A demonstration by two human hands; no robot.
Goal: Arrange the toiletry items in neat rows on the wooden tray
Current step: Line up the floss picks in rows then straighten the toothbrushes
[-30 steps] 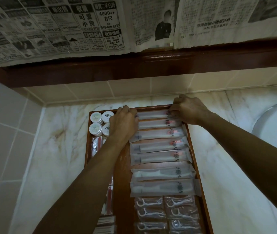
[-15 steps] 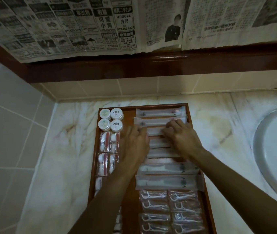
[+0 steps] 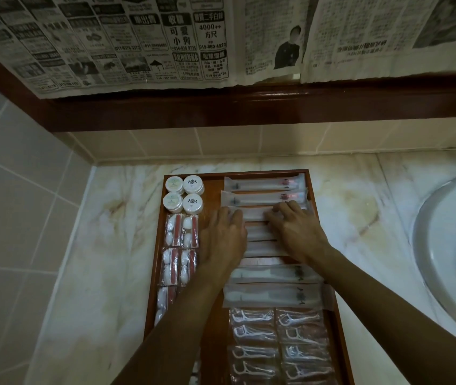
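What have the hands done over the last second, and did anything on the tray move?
Both hands came back from the tray's far edge: the left hand and right hand now lie flat on the middle toothbrush packets. Nothing is gripped. The round tubs and floss picks stayed put.

Bathroom, likely hotel or guesthouse. Marble counter (image 3: 360, 218) with white basin (image 3: 449, 245) set in at right. Tiled walls (image 3: 13, 204) meet in the corner. Dark wood rail (image 3: 249, 107) above, newspaper (image 3: 138, 43) hung over it. Tray (image 3: 213, 190) holds wrapped guest toiletries: toothbrushes (image 3: 263, 183), floss picks (image 3: 252, 333), small round tubs (image 3: 192, 184).
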